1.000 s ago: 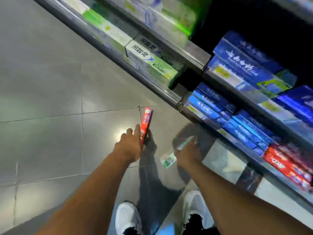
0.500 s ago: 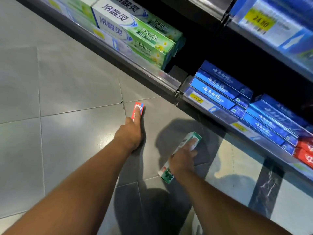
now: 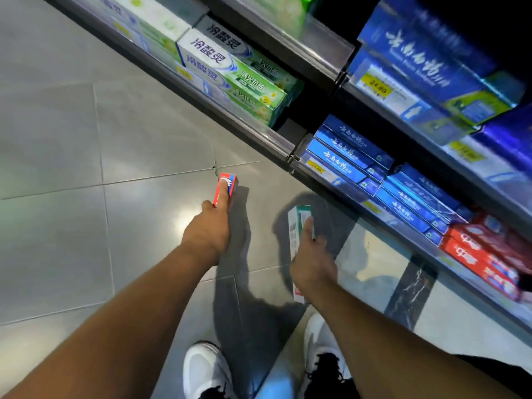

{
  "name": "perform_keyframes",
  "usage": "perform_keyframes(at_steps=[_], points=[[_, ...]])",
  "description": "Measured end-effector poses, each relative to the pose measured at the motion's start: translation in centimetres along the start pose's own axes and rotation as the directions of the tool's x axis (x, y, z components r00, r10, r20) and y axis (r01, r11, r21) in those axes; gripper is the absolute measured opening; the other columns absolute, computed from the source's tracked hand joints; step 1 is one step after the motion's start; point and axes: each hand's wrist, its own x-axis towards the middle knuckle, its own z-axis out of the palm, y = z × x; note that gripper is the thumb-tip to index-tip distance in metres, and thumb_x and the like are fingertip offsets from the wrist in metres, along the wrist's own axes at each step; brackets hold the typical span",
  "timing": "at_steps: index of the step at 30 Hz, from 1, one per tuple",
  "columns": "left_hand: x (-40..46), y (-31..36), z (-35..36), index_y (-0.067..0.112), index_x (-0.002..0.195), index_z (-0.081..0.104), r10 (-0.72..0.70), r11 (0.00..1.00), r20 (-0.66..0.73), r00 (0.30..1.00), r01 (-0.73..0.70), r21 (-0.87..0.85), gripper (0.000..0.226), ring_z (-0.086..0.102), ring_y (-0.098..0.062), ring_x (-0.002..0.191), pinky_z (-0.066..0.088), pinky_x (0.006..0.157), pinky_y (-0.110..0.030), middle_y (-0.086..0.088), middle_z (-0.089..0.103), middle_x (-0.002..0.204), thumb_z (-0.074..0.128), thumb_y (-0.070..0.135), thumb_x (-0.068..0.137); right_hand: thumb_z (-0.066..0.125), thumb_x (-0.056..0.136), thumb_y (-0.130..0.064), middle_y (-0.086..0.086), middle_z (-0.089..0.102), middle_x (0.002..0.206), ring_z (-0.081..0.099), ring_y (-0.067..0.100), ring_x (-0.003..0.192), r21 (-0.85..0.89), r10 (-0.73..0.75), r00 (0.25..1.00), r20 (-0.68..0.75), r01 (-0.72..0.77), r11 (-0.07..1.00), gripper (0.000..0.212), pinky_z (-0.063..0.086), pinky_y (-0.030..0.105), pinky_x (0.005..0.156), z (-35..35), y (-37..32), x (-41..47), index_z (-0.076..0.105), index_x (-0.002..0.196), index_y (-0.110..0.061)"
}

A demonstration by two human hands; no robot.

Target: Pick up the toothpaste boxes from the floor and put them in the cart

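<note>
Nearest the camera, two white shoes [image 3: 207, 370] stand on the grey tiled floor [image 3: 72, 226], and both bare forearms reach forward and down from the near edge.

The right hand [image 3: 312, 263] is wrapped around a white and green toothpaste box [image 3: 299, 226], its index finger lying straight along the top face and the near end of the box poking out below the wrist. Held near its middle, the box could swing and slip as the arm rises, or its far end could knock the shelf edge just to its right.

A little farther and to the left, the left hand [image 3: 208, 231] holds a red and blue toothpaste box [image 3: 227, 187], with one finger laid along its top and the far end sticking out beyond the fingertip. The thumb and other fingers are hidden behind the hand, so I cannot tell how firm that hold is; it looks like a light pinch, and a light pinch on a smooth carton may let it twist free. Whether either box still touches the floor is unclear from this angle.

Farther right, the low shelf [image 3: 276, 136] carries blue boxes [image 3: 351, 151], red boxes [image 3: 483, 254] and, at the far left, green boxes [image 3: 244, 79]. A careless lift could brush them and drag stock down.

The cart is out of view, so the person must turn with both hands full, and that is when a drop is likeliest.
</note>
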Motion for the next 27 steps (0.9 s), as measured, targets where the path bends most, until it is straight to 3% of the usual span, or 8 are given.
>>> perform_keyframes(at_steps=[7, 11, 17, 20, 27], points=[[-15.4, 2.9, -16.7, 0.036, 0.149, -0.023, 0.002, 1.000, -0.032, 0.999, -0.003, -0.028, 0.102, 0.051, -0.031, 0.073, 0.047, 0.067, -0.042, -0.014, 0.046, 0.109, 0.057, 0.013, 0.090, 0.046, 0.095, -0.016, 0.016, 0.023, 0.148, 0.059, 0.031, 0.108, -0.054, -0.109, 0.993, -0.036, 0.107, 0.993, 0.086, 0.048, 0.039, 0.084, -15.6, -0.1, -15.1, -0.015, 0.154, -0.025], [-24.7, 5.7, -30.0, 0.038, 0.148, -0.024, 0.024, 1.000, -0.093, 0.995, -0.026, -0.014, 0.102, 0.056, -0.036, 0.079, 0.049, 0.071, -0.044, -0.014, 0.044, 0.107, 0.055, 0.012, 0.089, 0.043, 0.096, -0.016, 0.021, 0.018, 0.152, 0.056, 0.030, 0.116, -0.129, -0.165, 0.984, -0.067, 0.155, 0.979, 0.083, 0.049, 0.038, 0.088, -27.6, 0.2, -24.6, -0.016, 0.154, -0.019], [-37.7, 10.1, -47.0, 0.036, 0.150, -0.021, 0.085, 0.996, -0.202, 0.976, -0.080, 0.029, 0.100, 0.059, -0.042, 0.094, 0.046, 0.078, -0.045, -0.014, 0.047, 0.108, 0.054, 0.013, 0.088, 0.045, 0.094, -0.009, 0.018, 0.025, 0.146, 0.060, 0.036, 0.110, -0.173, -0.192, 0.973, -0.129, 0.168, 0.970, 0.082, 0.050, 0.044, 0.083, -43.1, -0.8, -39.0, -0.007, 0.156, -0.024], [-42.8, 11.7, -52.2, 0.034, 0.151, -0.019, 0.140, 0.990, -0.246, 0.959, -0.132, 0.047, 0.096, 0.059, -0.041, 0.099, 0.043, 0.077, -0.042, -0.017, 0.050, 0.115, 0.052, 0.016, 0.089, 0.046, 0.093, -0.011, 0.020, 0.030, 0.146, 0.059, 0.039, 0.111, -0.168, -0.230, 0.951, -0.206, 0.197, 0.966, 0.078, 0.050, 0.045, 0.084, -47.9, -0.7, -44.5, 0.000, 0.156, -0.022], [-49.7, 14.7, -57.8, 0.030, 0.152, -0.015, 0.320, 0.944, -0.278, 0.906, -0.282, 0.169, 0.090, 0.060, -0.039, 0.103, 0.046, 0.080, -0.042, -0.019, 0.054, 0.118, 0.049, 0.019, 0.090, 0.049, 0.093, -0.014, 0.018, 0.037, 0.139, 0.057, 0.038, 0.112, -0.040, -0.147, 0.931, -0.333, 0.142, 0.989, 0.078, 0.047, 0.043, 0.077, -54.0, 0.8, -53.9, 0.002, 0.156, -0.020]])
